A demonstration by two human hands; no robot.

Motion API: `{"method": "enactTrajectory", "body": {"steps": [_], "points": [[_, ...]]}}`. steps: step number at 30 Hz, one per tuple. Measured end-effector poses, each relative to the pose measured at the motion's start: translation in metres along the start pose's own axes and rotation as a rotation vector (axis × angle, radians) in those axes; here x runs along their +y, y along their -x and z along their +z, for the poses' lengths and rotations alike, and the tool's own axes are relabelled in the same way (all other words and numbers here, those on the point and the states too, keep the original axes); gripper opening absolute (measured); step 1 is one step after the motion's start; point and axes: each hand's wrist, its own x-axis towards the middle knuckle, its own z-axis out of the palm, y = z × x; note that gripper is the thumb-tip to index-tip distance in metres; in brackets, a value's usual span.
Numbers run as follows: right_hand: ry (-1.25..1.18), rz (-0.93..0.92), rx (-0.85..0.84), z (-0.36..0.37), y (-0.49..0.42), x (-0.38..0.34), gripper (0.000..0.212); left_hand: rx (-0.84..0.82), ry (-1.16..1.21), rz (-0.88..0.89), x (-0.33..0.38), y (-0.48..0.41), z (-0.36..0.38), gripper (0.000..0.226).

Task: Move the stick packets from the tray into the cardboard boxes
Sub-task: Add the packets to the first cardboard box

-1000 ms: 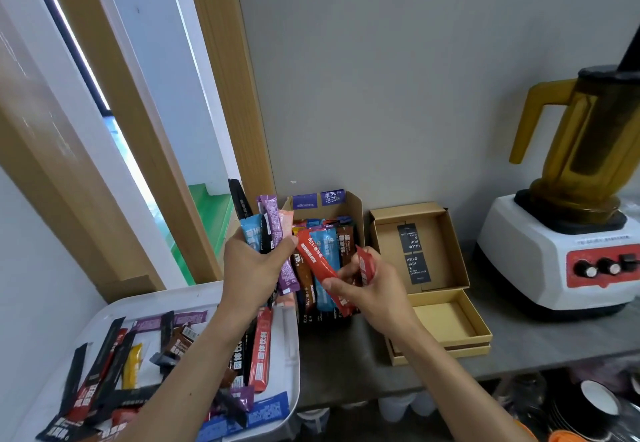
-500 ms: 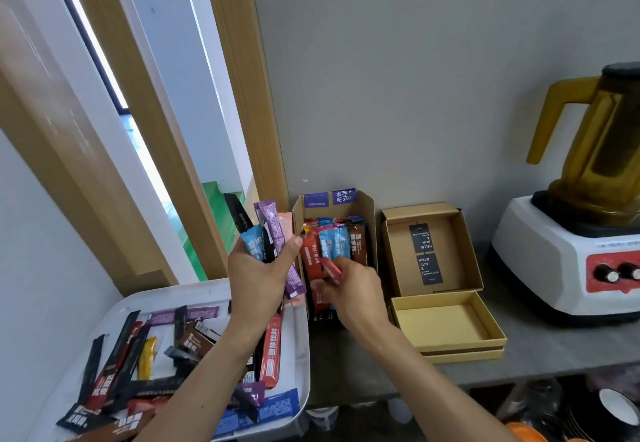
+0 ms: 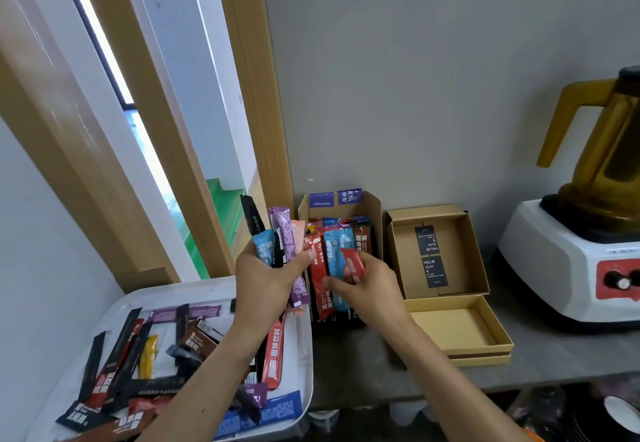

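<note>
**Stick packets (image 3: 273, 351) split btwn tray, hands and box**

Nearest, at lower left, the white tray (image 3: 307, 344) holds a loose scatter of packets (black, red, brown, yellow, purple, blue), lying flat and overlapping. Above its back edge the L hand (image 3: 266, 278) clasps a fanned bunch (image 3: 286, 244) of blue, black, purple and pink sticks, thumb across the front, tops pointing up. Just right of it, the R hand (image 3: 372, 291) pinches a single red packet (image 3: 352, 263) w/ thumb and curled fingers, over the narrow cardboard box (image 3: 375, 219). That box is filled w/ packets side by side, red and blue in front. Beside it on the grey counter (image 3: 554, 358) sits a 2nd box (image 3: 450, 330), open, lid stood up behind w/ black labels. Far right: blender (image 3: 561, 268) against the grey wall (image 3: 450, 77).
</note>
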Motion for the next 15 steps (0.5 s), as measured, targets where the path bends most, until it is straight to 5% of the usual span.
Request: {"method": "enactTrajectory", "body": {"steps": [9,15], "points": [[0.013,-0.123,-0.057,-0.009,0.012,-0.011,0.052,-0.155,-0.075,0.002,0.013,-0.009,0.027,0.059],[-0.082,-0.207,-0.119,-0.019,0.017,-0.005,0.048,-0.101,-0.09,0.055,0.015,-0.021,0.027,0.045]]}}
